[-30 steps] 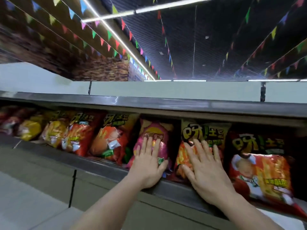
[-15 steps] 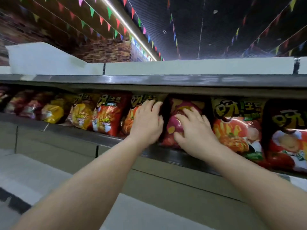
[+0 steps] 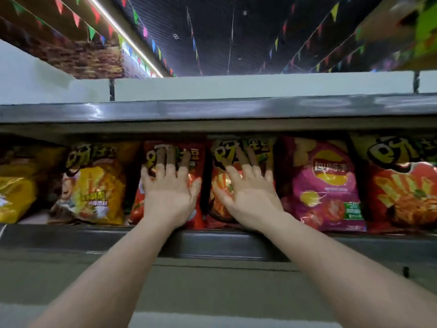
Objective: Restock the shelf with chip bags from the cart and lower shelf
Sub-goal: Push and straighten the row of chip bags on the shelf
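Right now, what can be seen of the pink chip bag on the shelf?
The pink chip bag is glossy and puffed, its foil-like front showing a red-and-yellow round logo, chip pictures and a small green label at its lower right. It stands upright on the shelf behind the dark front lip, its top in shadow under the shelf above. Red bags flank it closely on both sides. Neither hand touches it; the right hand presses the red bag to its left.

Flat hands (image 3: 208, 195) on chip bags (image 3: 198, 185)
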A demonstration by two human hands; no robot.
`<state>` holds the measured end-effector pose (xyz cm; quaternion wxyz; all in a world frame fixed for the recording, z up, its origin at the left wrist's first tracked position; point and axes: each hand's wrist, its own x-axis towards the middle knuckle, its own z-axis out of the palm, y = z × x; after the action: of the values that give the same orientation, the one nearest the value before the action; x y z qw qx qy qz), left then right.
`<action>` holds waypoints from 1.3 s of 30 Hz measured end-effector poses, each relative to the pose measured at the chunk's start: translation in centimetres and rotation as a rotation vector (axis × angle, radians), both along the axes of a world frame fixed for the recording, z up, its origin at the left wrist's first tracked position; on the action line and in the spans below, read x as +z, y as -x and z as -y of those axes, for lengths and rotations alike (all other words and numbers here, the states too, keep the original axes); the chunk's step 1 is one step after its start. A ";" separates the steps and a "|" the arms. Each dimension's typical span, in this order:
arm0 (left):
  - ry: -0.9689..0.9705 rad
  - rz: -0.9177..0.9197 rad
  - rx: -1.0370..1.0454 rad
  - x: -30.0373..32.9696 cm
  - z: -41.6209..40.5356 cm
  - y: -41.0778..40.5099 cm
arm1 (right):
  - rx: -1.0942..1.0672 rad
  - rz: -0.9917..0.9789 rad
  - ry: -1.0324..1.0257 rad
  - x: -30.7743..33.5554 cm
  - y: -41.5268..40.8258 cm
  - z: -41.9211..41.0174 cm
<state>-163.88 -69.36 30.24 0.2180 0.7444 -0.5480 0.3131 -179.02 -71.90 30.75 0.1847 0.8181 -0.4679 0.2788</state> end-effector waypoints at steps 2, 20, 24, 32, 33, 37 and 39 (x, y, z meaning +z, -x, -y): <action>-0.031 -0.018 0.046 -0.3 0.7 -0.1 | -0.027 0.016 -0.010 -0.3 -0.2 0.4; -0.106 -0.113 -0.053 1.2 -1.4 -0.8 | -0.029 -0.021 -0.018 0.9 0.0 -1.0; -0.077 -0.035 -0.002 2.3 -2.7 -0.3 | -0.023 -0.062 0.020 2.4 -0.2 -2.3; 0.020 -0.076 -0.086 -0.5 -6.3 -1.9 | 0.200 -0.010 0.064 0.3 -2.4 -4.8; 0.029 -0.098 -0.072 -0.8 -6.7 -2.8 | 0.223 -0.023 0.060 0.3 -3.1 -5.2; 0.045 -0.132 -0.006 -1.1 -8.4 -7.4 | 0.306 -0.030 0.079 0.5 -6.8 -6.4; 0.053 -0.117 0.008 -0.9 -9.0 -10.1 | 0.324 -0.008 0.099 0.9 -8.8 -6.6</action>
<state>-153.76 -60.37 29.31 0.2682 0.7576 -0.5227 0.2843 -170.23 -65.29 31.65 0.1793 0.8738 -0.3146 0.3245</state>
